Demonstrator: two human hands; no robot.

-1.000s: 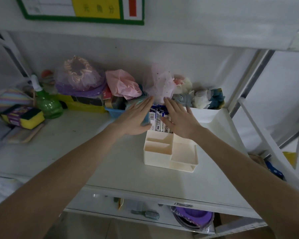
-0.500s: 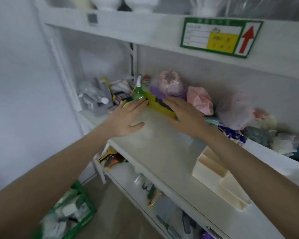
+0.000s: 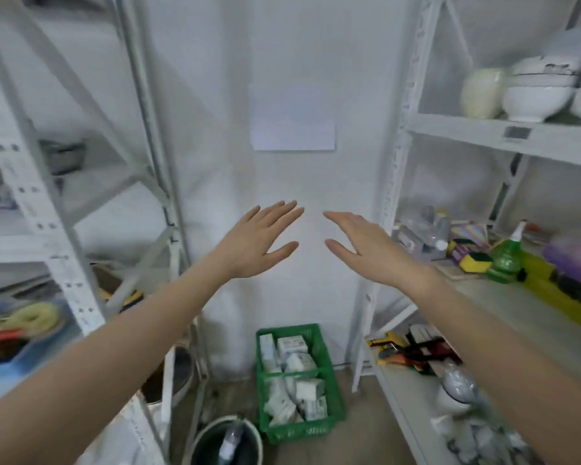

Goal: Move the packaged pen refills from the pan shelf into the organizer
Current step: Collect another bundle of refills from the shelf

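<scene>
Both empty: left hand (image 3: 260,241) and right hand (image 3: 366,248), fingers spread, raised mid-air between racks. Below: green crate (image 3: 329,391) of boxes on floor. Behind: blank wall. Pen refills, organizer not in view. Likely search step; next needs locating the pan shelf.

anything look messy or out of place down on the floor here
Mostly storage clutter. The green crate on the floor holds white boxes tumbled at mixed angles, not stacked. Beside it, a bottle sits inside a dark bucket. No spill shows.
</scene>
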